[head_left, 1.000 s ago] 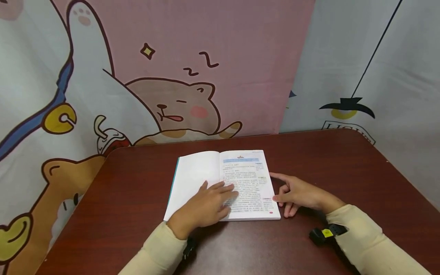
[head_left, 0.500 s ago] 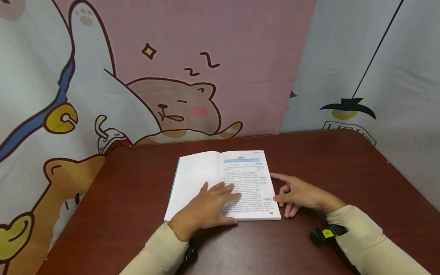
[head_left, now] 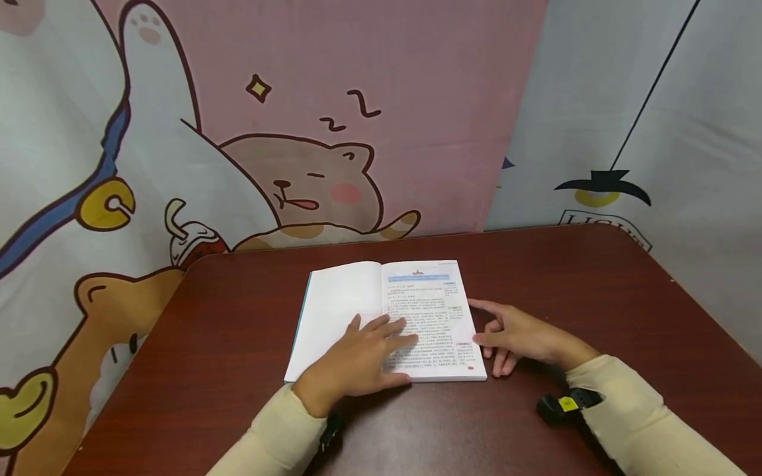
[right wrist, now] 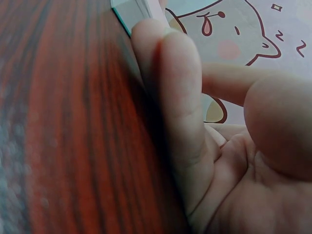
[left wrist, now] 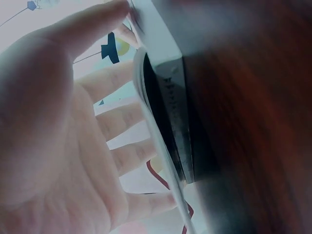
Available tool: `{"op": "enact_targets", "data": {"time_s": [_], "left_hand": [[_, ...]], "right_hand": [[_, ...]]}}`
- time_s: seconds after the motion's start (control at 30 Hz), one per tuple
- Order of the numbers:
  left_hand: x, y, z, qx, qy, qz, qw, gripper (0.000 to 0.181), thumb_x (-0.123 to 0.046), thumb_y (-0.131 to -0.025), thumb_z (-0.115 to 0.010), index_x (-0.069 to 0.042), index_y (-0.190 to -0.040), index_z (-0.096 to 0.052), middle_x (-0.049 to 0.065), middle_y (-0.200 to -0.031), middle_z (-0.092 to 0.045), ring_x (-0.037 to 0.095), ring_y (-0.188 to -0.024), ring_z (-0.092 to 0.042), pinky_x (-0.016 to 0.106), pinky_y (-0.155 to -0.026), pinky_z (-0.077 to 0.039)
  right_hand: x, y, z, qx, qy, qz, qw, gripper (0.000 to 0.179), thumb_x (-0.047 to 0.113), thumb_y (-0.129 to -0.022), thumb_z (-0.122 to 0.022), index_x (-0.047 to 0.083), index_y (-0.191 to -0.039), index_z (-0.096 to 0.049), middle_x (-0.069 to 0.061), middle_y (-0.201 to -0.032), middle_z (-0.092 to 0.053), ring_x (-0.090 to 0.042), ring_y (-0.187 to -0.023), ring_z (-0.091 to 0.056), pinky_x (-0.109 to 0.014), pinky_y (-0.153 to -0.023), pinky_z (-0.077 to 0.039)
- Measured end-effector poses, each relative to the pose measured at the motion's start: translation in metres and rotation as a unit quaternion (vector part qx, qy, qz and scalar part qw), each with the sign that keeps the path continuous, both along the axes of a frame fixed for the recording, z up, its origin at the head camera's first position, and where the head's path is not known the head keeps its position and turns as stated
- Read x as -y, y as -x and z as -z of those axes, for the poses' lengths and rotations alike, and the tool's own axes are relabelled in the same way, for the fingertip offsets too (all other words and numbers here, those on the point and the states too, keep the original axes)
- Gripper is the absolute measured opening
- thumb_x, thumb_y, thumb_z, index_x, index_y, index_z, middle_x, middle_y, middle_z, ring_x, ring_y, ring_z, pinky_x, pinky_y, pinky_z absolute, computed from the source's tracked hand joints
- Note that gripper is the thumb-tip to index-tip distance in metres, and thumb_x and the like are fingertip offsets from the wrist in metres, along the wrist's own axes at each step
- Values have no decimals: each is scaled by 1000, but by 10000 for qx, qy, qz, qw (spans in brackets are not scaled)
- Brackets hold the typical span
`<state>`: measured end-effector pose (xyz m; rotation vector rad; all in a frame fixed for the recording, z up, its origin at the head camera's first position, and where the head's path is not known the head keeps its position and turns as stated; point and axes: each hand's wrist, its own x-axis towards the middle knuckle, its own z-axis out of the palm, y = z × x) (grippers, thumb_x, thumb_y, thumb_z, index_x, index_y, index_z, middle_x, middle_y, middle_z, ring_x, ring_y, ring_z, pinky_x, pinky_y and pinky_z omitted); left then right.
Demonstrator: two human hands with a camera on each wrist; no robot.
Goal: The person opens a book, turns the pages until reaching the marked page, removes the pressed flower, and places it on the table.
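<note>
An open book [head_left: 339, 297] lies on the table, its left page blank and its right page full of print. Spread across the lower middle is my left hand [head_left: 362, 360], fingers straight over the fold and the printed page, thumb along the near edge. The left wrist view shows its palm [left wrist: 58, 161] against the book's near edge [left wrist: 170, 87]. Beside the right edge rests my right hand [head_left: 518, 334], index finger stretched along the pages, thumb tip at the margin. Its lower fingers [right wrist: 180, 97] bend loosely on the tabletop in the right wrist view.
The dark red-brown table [head_left: 238, 317] extends around the book on every side. Behind it hangs a cloth backdrop [head_left: 446, 99] with cartoon animals. A black wrist device [head_left: 559, 406] with a yellow mark sits at the right cuff.
Between one second and half a second ago, my left thumb swung out from the page to the near edge, and the fingers spread wider. The right hand and the book stay put.
</note>
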<state>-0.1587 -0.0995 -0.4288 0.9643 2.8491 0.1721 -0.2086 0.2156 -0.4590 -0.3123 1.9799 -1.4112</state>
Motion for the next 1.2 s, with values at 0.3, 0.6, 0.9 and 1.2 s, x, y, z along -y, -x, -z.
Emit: {"op": "enact_targets", "data": {"time_s": [0.3, 0.6, 0.9, 1.2], "left_hand": [[1, 0, -1, 99, -24, 5, 9999, 61, -56, -90, -64, -32, -146, -53, 1, -158, -44, 29, -146, -40, 68, -112, -29], [1, 1, -1, 166, 7, -3, 9999, 60, -55, -91, -62, -34, -146, -52, -1, -158, -42, 29, -147, -39, 69, -113, -28], [1, 2, -3, 137, 1, 1, 9999, 59, -55, -90, -66, -34, -144, -54, -2, -157, -45, 29, -144, -43, 70, -111, -29], [2, 4, -6, -69, -111, 205, 9997, 54, -49, -90, -67, -31, -140, -59, -1, -152, -51, 28, -141, -48, 69, -110, -32]], "right_hand": [[-2, 0, -1, 243, 273, 44, 9993, 70, 22, -106, -48, 11, -161, -5, -15, -81, -62, -28, -57, -71, -44, -56, -60], [-2, -2, -3, 365, 393, 89, 9985, 66, 22, -108, -42, 12, -161, -5, -14, -80, -61, -26, -56, -70, -43, -55, -59], [-1, -1, -2, 436, 378, 114, 9983, 64, 22, -108, -41, 15, -162, -5, -14, -80, -60, -27, -56, -71, -42, -54, -59], [-1, -1, -3, 413, 341, 141, 9985, 64, 22, -108, -40, 14, -162, -5, -15, -80, -60, -27, -56, -70, -43, -54, -59]]}}
